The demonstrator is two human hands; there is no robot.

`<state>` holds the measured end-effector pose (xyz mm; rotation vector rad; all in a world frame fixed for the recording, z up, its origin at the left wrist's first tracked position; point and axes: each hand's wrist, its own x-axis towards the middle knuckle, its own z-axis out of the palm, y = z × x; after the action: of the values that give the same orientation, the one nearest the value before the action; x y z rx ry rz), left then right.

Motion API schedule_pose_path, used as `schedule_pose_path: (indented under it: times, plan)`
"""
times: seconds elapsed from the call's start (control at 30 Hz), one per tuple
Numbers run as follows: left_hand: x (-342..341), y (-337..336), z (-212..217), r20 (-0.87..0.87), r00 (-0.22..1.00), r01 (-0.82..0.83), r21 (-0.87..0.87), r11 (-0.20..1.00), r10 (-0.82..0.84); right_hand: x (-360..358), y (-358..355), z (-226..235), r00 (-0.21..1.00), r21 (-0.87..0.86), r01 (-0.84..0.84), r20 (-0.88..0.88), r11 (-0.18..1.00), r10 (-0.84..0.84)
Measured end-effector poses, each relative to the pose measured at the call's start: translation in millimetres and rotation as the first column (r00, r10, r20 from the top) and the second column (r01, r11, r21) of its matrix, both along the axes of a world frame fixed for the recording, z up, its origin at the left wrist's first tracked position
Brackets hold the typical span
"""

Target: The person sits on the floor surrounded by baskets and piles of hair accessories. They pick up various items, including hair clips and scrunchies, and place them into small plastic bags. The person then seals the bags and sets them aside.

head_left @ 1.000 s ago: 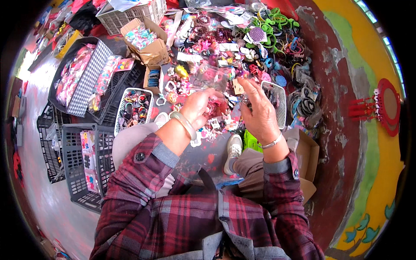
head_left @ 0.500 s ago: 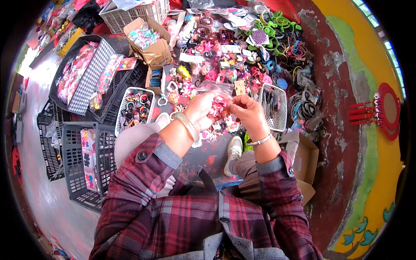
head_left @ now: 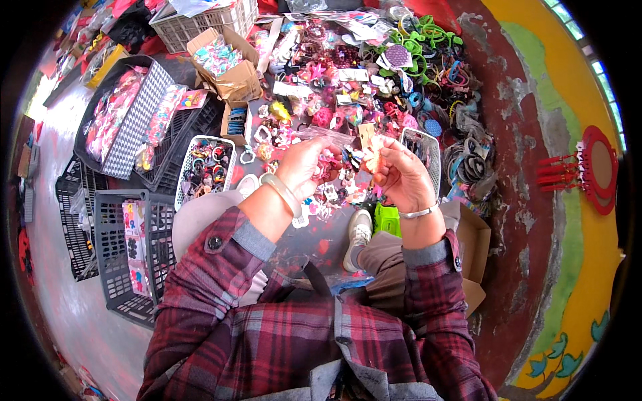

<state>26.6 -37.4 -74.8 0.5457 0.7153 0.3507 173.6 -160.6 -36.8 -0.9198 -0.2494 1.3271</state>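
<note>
My left hand (head_left: 302,164) is closed around a clear plastic bag (head_left: 329,136) with small pink pieces in it. The bag's upper edge sticks out past the fingers. To the right, my right hand (head_left: 406,175) pinches a small peach-orange ornament (head_left: 372,160) between thumb and fingers; its exact kind is too small to make out. A gap separates the two hands. Both hover over the near edge of a large pile of hair accessories (head_left: 322,119), in which pink pieces, flowers and white cards show. A tan card (head_left: 366,131) shows just beyond the ornament.
White baskets stand on the left (head_left: 232,164) and right (head_left: 438,175) of the pile. A grey crate (head_left: 120,294), a black bin (head_left: 83,144) and a cardboard box (head_left: 251,85) are at left. Green headbands (head_left: 428,40) lie far right. An open carton (head_left: 476,247) sits by my right knee.
My hands have moved apart. The right hand has shifted right, away from the bag, with the peach-orange ornament in its fingers; the left hand has moved slightly left with the bag.
</note>
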Motion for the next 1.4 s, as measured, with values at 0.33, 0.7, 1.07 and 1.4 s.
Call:
schedule_pose_path:
  times: [0.33, 0.7, 1.07, 1.4]
  plan:
    - [4.3, -5.4, -1.4, -0.015, 1.0, 0.024, 0.339, 0.94, -0.02, -50.5, -6.0, 35.3, 0.871, 0.254, -0.475, 0.27, 0.842, 0.41]
    - [1.9, -7.8, -5.9, 0.191, 0.958, 0.13, 0.368, 0.921, -0.212, -56.0, 2.8, 23.9, 0.951, 0.205, -0.26, 0.223, 0.944, 0.214]
    - [7.7, -11.6, -5.4, -0.195, 0.963, 0.267, 0.582, 0.768, -0.186, -40.6, 5.0, 10.8, 0.812, 0.089, 0.212, 0.538, 0.973, -0.226]
    - [9.3, -12.8, -22.8, -0.151, 0.975, 0.223, 0.623, 0.75, -0.165, -36.3, 4.9, 9.9, -0.228, 0.12, 0.323, 0.973, 0.939, -0.046]
